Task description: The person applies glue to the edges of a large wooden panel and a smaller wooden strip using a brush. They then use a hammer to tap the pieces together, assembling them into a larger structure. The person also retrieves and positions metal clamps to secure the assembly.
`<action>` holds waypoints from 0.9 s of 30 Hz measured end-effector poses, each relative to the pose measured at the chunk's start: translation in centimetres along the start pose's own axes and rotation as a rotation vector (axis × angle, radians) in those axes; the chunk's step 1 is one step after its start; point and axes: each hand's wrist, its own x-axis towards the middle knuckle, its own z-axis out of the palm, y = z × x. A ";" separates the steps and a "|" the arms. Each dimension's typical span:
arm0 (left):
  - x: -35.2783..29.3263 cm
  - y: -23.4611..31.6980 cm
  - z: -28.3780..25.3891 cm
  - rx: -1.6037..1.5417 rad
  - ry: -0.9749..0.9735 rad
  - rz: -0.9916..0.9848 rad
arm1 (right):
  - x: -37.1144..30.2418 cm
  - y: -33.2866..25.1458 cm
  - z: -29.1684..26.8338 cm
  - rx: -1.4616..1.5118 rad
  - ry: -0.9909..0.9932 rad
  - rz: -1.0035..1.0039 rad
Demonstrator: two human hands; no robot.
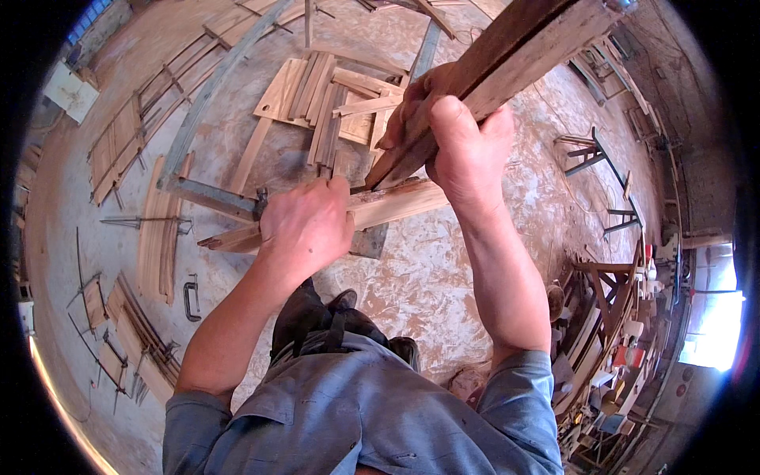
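Above the pale, dust-streaked floor (416, 285), gripped a long, dark-brown, square-edged wooden beam (534, 55) in the right hand (469, 150), slanting up toward the right. Had the left hand (307, 219), apart from the right, closed over a pale, narrow wooden bar (404, 203) set crosswise near the beam's lower end, before stacked light-brown boards (280, 91).

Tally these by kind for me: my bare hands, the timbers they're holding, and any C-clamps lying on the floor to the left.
Left hand and right hand: 2 hands
Raised beam and lower timber: 2 timbers
Black C-clamp: 1
Total: 5
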 end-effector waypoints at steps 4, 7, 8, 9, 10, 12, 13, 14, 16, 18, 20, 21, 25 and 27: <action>-0.1 0.2 -0.1 0.010 -0.020 -0.016 | -0.1 -0.2 0.1 0.039 -0.028 0.079; -0.1 0.0 0.2 0.009 -0.003 -0.003 | -1.0 0.7 0.2 -0.098 -0.128 0.221; -0.1 0.0 0.1 0.006 0.007 0.013 | -1.4 1.5 0.2 -0.135 -0.168 0.175; -0.2 0.1 -0.1 0.002 0.017 0.028 | -1.6 1.3 0.1 -0.084 -0.178 0.165; -0.4 0.1 -0.1 -0.003 0.025 0.033 | -1.8 0.9 0.3 -0.028 -0.197 0.161; -0.6 0.1 0.0 -0.034 0.042 0.023 | -1.8 0.2 -0.1 -0.111 -0.269 0.170; -0.6 0.2 0.0 -0.050 0.055 0.029 | -1.8 -0.2 -0.4 -0.159 -0.297 0.167; -0.7 0.2 0.0 -0.048 0.058 0.037 | -1.8 0.0 -0.8 -0.152 -0.343 0.146; -0.9 0.2 0.3 -0.043 0.065 0.049 | -1.7 0.9 -1.8 -0.134 -0.437 0.103; -0.6 0.3 0.2 -0.037 0.036 0.041 | -1.6 0.7 -2.0 -0.110 -0.440 0.170; -0.7 0.3 -0.1 -0.037 0.019 0.043 | -2.0 0.6 -1.8 -0.090 -0.392 0.235; -0.8 0.3 -0.2 -0.039 0.016 0.047 | -2.3 1.0 -2.0 -0.134 -0.404 0.188; -0.9 0.3 0.3 -0.067 0.058 0.076 | -3.0 1.7 -3.0 -0.297 -0.441 0.225; -1.1 0.0 0.8 -0.046 0.103 0.082 | -2.7 1.2 -3.9 -0.429 -0.493 0.204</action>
